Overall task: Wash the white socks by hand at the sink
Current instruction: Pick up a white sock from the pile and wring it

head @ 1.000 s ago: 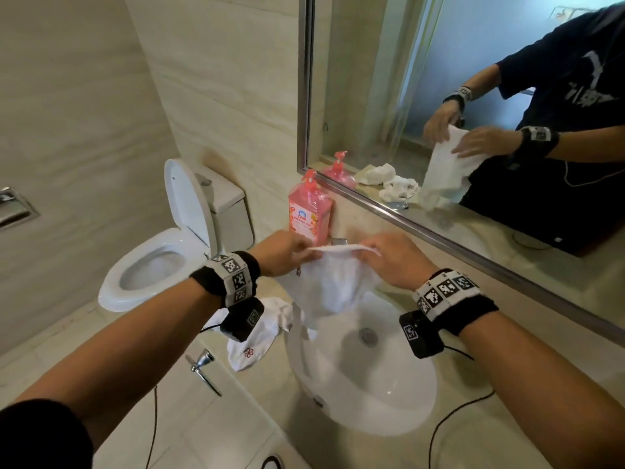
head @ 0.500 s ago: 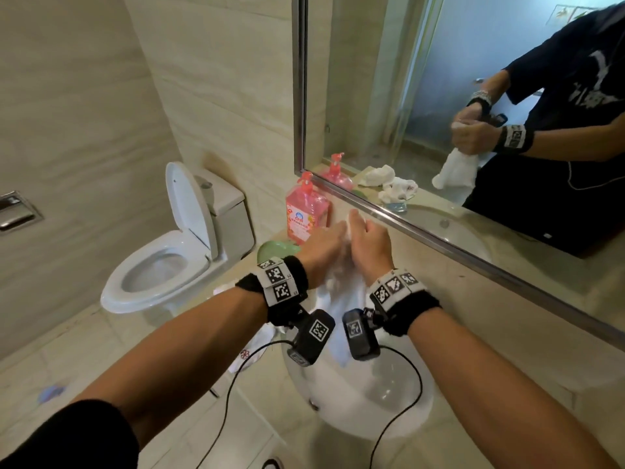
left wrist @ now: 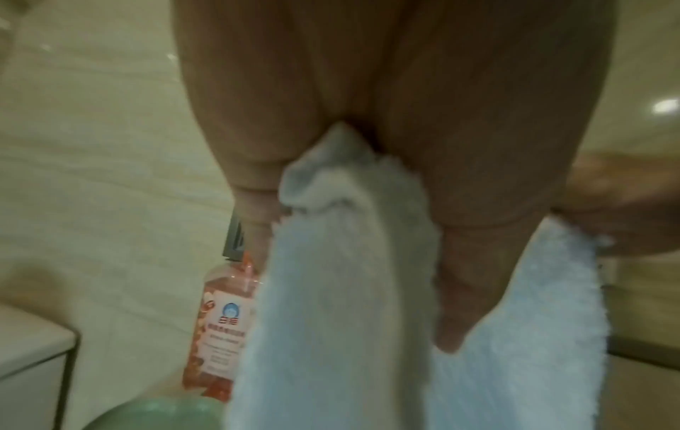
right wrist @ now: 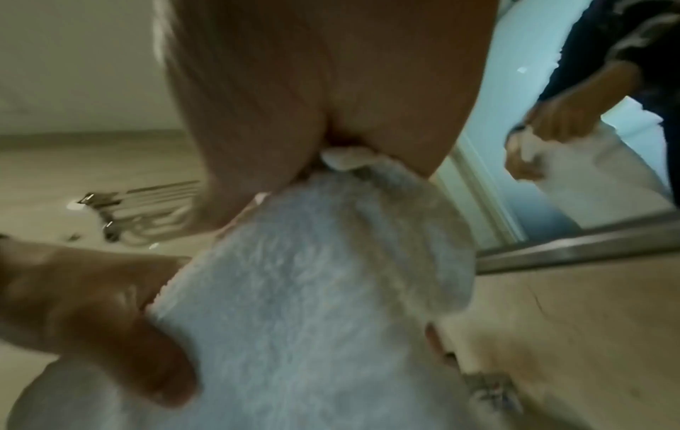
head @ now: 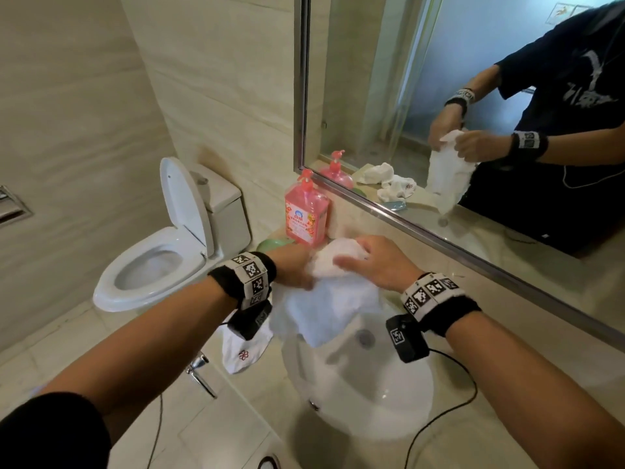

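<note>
White fluffy sock [head: 324, 309] is held over the sink [head: 365, 394], centre of the head view, its lower part hanging toward the basin. Left hand [head: 292, 269] grips the sock's upper left edge, cloth pinched between thumb and fingers in the left wrist view [left wrist: 353, 261]. Right hand [head: 378, 265] clutches the bunched top of the sock, fingers curled over it; the right wrist view [right wrist: 313, 291] shows cloth gathered in the palm. Second white sock [head: 241, 350] with a red mark lies on the counter [head: 507, 434] just left of the sink. Pink soap bottle [head: 306, 214] stands upright behind the hands, against the mirror [head: 439, 79]. Toilet [head: 162, 258], lid up, sits at mid left
</note>
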Demonstrator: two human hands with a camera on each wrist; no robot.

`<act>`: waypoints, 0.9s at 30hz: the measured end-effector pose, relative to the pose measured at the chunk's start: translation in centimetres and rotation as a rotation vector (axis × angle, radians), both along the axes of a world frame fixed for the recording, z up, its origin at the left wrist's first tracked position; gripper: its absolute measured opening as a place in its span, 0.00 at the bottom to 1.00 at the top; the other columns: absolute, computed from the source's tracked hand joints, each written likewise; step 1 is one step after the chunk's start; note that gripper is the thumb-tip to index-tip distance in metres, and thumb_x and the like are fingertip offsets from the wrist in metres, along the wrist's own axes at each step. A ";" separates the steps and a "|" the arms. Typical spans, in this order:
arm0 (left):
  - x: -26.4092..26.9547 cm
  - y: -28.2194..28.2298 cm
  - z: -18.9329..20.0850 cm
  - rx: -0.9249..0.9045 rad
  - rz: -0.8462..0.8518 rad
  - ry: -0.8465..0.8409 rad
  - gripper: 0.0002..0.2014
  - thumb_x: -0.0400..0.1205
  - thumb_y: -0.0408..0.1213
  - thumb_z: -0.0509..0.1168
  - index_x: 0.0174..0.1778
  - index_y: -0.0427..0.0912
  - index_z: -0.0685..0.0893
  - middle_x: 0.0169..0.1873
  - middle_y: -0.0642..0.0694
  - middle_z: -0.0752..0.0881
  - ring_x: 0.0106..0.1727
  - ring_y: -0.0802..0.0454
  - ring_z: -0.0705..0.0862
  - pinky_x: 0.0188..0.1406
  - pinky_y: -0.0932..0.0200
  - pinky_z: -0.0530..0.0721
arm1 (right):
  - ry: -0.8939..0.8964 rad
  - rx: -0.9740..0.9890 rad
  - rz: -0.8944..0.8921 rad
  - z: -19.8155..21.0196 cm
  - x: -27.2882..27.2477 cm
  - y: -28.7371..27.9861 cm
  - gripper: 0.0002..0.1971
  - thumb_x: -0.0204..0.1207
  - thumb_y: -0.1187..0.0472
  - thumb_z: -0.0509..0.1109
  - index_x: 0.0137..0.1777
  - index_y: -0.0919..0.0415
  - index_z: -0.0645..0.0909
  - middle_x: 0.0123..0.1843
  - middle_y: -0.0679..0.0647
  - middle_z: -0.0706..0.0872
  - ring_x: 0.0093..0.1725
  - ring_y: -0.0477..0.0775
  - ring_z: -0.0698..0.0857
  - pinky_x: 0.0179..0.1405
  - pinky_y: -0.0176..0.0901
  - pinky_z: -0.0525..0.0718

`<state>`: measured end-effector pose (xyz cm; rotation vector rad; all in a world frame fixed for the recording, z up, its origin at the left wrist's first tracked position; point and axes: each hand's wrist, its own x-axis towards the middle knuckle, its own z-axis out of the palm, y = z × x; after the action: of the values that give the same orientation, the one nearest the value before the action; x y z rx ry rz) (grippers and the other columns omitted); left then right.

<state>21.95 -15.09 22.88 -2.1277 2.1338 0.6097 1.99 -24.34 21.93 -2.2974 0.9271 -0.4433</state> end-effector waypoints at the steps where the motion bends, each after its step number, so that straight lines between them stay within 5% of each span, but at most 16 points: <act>1: 0.7 0.1 -0.4 0.006 -0.002 -0.034 0.16 0.75 0.51 0.72 0.55 0.51 0.82 0.51 0.50 0.86 0.54 0.46 0.83 0.58 0.51 0.81 | 0.079 -0.025 0.092 0.1 -0.3 -0.2 0.21 0.67 0.35 0.80 0.37 0.51 0.78 0.29 0.42 0.82 0.28 0.38 0.78 0.27 0.33 0.70; 5: 3.3 0.7 -1.2 -0.062 0.096 0.398 0.13 0.80 0.48 0.72 0.54 0.44 0.85 0.44 0.52 0.86 0.46 0.50 0.83 0.47 0.57 0.78 | 0.381 -0.091 0.131 -0.9 -2.3 -1.6 0.22 0.71 0.43 0.80 0.28 0.51 0.72 0.25 0.44 0.76 0.26 0.42 0.73 0.27 0.36 0.67; 7: 4.0 1.0 -1.7 -0.139 0.262 0.704 0.12 0.82 0.48 0.70 0.53 0.43 0.87 0.47 0.47 0.90 0.47 0.49 0.87 0.48 0.55 0.84 | 0.221 0.160 -0.047 -1.7 -3.3 -2.1 0.19 0.75 0.45 0.78 0.28 0.51 0.77 0.23 0.45 0.80 0.23 0.40 0.78 0.26 0.33 0.73; 9: 3.3 1.0 -1.8 -0.192 0.444 0.937 0.17 0.81 0.52 0.70 0.55 0.42 0.88 0.51 0.42 0.91 0.51 0.44 0.90 0.54 0.47 0.88 | -0.061 0.398 -0.218 -2.0 -3.2 -1.8 0.14 0.78 0.45 0.75 0.41 0.56 0.87 0.37 0.53 0.91 0.36 0.47 0.88 0.35 0.38 0.87; 11: 1.7 0.3 -1.6 -0.203 0.576 1.116 0.21 0.80 0.57 0.69 0.56 0.43 0.88 0.50 0.44 0.92 0.53 0.42 0.90 0.53 0.48 0.89 | -0.268 0.428 -0.333 -2.1 -1.3 -0.5 0.19 0.80 0.44 0.73 0.50 0.63 0.88 0.47 0.63 0.91 0.47 0.58 0.91 0.49 0.55 0.91; 12: 0.8 -0.3 -1.2 -0.199 0.620 1.207 0.21 0.80 0.59 0.68 0.55 0.43 0.88 0.49 0.44 0.92 0.53 0.42 0.90 0.51 0.50 0.89 | -0.340 0.404 -0.337 -1.9 0.2 0.6 0.21 0.79 0.41 0.71 0.52 0.61 0.87 0.46 0.60 0.92 0.48 0.58 0.91 0.51 0.58 0.91; 14: -1.3 -1.5 -0.1 -0.185 0.671 1.350 0.26 0.82 0.61 0.63 0.55 0.40 0.87 0.51 0.40 0.92 0.54 0.40 0.90 0.53 0.50 0.89 | -0.397 0.329 -0.283 -1.4 3.4 2.7 0.23 0.76 0.34 0.67 0.49 0.55 0.87 0.41 0.51 0.92 0.42 0.48 0.92 0.43 0.49 0.91; 16: -3.4 -2.4 0.6 -0.222 0.652 1.325 0.26 0.82 0.62 0.59 0.51 0.40 0.86 0.52 0.34 0.89 0.56 0.39 0.89 0.62 0.41 0.86 | -0.419 0.275 -0.349 -0.2 5.5 3.1 0.24 0.80 0.34 0.63 0.44 0.54 0.84 0.36 0.51 0.89 0.38 0.45 0.90 0.34 0.38 0.87; 19: -5.4 -2.6 0.8 -0.239 0.633 1.232 0.23 0.81 0.62 0.58 0.44 0.46 0.87 0.48 0.40 0.90 0.53 0.42 0.89 0.62 0.42 0.86 | -0.424 0.320 -0.569 1.0 5.6 1.2 0.25 0.85 0.38 0.60 0.40 0.59 0.82 0.36 0.52 0.86 0.37 0.48 0.86 0.29 0.37 0.79; 24: -5.0 -2.7 0.9 -0.309 0.647 1.200 0.17 0.86 0.50 0.57 0.39 0.46 0.83 0.44 0.41 0.88 0.50 0.43 0.86 0.60 0.40 0.84 | -0.417 0.245 -0.473 -1.3 5.5 2.6 0.24 0.85 0.37 0.60 0.34 0.52 0.81 0.29 0.44 0.84 0.28 0.31 0.85 0.20 0.22 0.73; 27: -5.5 -2.2 0.6 -0.119 0.599 1.371 0.13 0.83 0.51 0.64 0.47 0.45 0.86 0.41 0.46 0.91 0.47 0.47 0.90 0.52 0.50 0.88 | -0.348 0.256 -0.497 -0.9 4.4 0.7 0.25 0.87 0.40 0.59 0.34 0.56 0.80 0.32 0.49 0.84 0.32 0.42 0.85 0.27 0.29 0.75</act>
<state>16.43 -17.30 23.53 -2.7674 1.6951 2.6451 6.35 -23.65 21.07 -1.6784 1.2849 -0.8472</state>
